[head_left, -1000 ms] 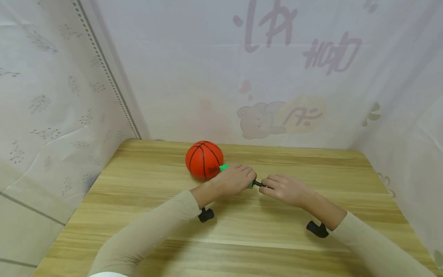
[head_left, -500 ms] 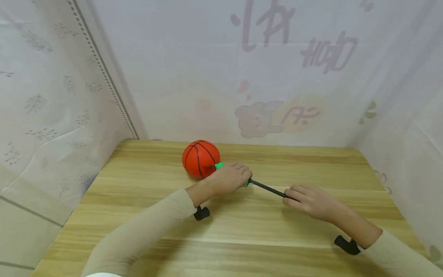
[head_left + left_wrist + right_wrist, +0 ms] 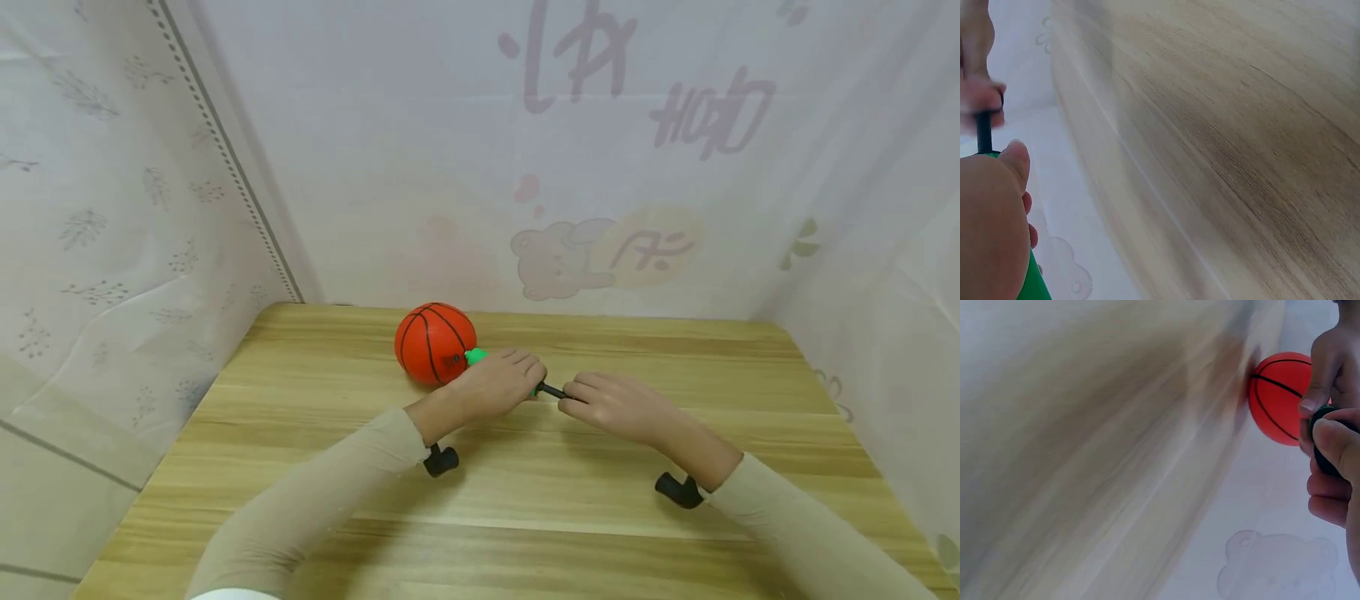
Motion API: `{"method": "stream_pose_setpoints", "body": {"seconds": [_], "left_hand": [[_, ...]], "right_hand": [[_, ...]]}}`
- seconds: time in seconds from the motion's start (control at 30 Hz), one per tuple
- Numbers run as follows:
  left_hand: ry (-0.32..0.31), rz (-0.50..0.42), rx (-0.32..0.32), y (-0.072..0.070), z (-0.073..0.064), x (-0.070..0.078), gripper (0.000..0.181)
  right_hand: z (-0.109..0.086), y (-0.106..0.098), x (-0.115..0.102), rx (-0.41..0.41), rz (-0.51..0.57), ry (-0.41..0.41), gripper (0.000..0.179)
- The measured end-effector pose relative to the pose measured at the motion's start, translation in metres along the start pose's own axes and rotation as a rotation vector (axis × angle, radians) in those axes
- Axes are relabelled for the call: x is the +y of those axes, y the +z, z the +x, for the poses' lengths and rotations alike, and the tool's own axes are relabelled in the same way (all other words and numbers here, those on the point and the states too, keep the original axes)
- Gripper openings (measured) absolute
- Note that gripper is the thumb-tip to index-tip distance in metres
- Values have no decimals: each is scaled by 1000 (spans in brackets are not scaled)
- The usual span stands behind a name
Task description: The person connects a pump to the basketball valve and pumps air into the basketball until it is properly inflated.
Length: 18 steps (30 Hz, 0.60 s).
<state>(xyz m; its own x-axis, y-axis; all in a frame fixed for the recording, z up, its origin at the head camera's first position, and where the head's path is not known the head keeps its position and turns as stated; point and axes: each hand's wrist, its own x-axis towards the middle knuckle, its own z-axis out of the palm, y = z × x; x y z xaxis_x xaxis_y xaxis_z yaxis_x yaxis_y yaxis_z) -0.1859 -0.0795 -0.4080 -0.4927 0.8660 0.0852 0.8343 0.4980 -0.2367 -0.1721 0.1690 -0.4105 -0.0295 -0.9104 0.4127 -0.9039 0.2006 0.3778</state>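
Observation:
An orange-red toy basketball [image 3: 433, 343] with black lines sits near the back of the table. Against its right side is the end of a green hand pump [image 3: 476, 357]; whether a needle enters the ball cannot be seen. My left hand [image 3: 495, 385] grips the pump's green barrel, covering most of it. From the barrel's right end a short stretch of black rod [image 3: 553, 391] shows. My right hand [image 3: 618, 408] holds the black pump handle [image 3: 1325, 456] at the rod's outer end, close to the left hand.
The wood-grain table [image 3: 525, 500] carries the ball and pump. A pale printed curtain [image 3: 375, 167] hangs right behind its back edge and along both sides. Black camera mounts [image 3: 678, 490] stick out below both wrists.
My right hand first drew away to the right, baring a long stretch of black rod, then came back left, so the rod is mostly inside the barrel again. The left hand keeps its grip.

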Motion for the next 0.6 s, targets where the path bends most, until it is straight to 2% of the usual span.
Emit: {"method": "stream_pose_setpoints", "body": {"seconds": [0.13,0.27,0.47,0.6], "left_hand": [[3,2,-13,0,1,1,25],[8,-36,-20,-1,1,1,23],[6,-25,-43,-2,0,0,22],[13,-16,-37,-2,-3,-1,22]], "right_hand": [[9,6,2,-6,13,12,46],[8,6,0,14,7,12,47],[-13,-7,-7,68,14,-3,42],[-31,-18,-15,52,18,0,40]]}}
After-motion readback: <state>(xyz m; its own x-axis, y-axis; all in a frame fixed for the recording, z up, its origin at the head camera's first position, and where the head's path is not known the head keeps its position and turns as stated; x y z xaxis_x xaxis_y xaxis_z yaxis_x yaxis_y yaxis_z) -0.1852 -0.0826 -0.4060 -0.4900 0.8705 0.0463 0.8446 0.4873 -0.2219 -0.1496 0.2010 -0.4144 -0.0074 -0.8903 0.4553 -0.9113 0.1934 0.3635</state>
